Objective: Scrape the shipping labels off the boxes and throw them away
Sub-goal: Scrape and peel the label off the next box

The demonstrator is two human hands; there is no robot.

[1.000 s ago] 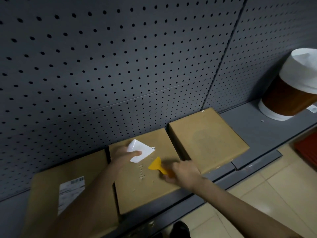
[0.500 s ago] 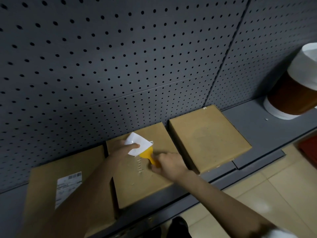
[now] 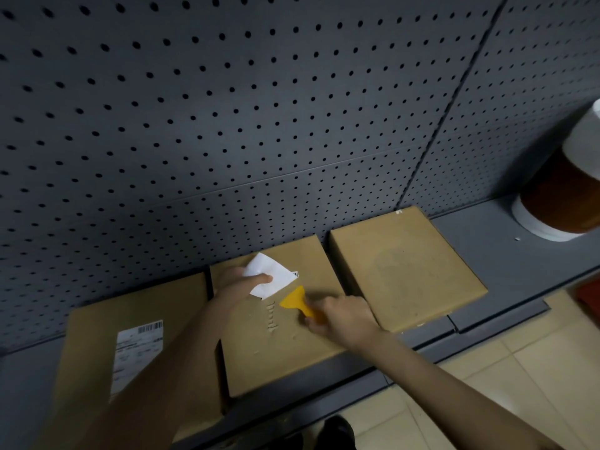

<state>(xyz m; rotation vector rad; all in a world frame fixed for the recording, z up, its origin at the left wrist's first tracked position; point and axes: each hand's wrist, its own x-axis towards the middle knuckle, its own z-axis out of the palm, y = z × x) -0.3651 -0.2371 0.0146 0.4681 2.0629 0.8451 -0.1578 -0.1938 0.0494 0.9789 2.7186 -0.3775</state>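
Note:
Three flat cardboard boxes lie side by side on a grey shelf. On the middle box (image 3: 282,352) my left hand (image 3: 237,284) pinches the lifted white label (image 3: 271,277), whose far corner still touches the cardboard. My right hand (image 3: 344,316) grips an orange scraper (image 3: 297,302), its blade resting on the box just below the label. Glue marks show on the box under the blade. The left box (image 3: 97,345) carries a flat white label (image 3: 138,349) with a barcode. The right box (image 3: 406,267) has a bare top.
A grey pegboard wall (image 3: 259,108) rises right behind the boxes. A white and brown bin (image 3: 565,196) stands at the right end of the shelf (image 3: 480,241). Beige floor tiles (image 3: 535,368) and a dark shoe (image 3: 336,431) show below the shelf's front edge.
The scraper pushed up under the label half a second ago, then drew back toward me a little. My left hand keeps hold of the lifted label.

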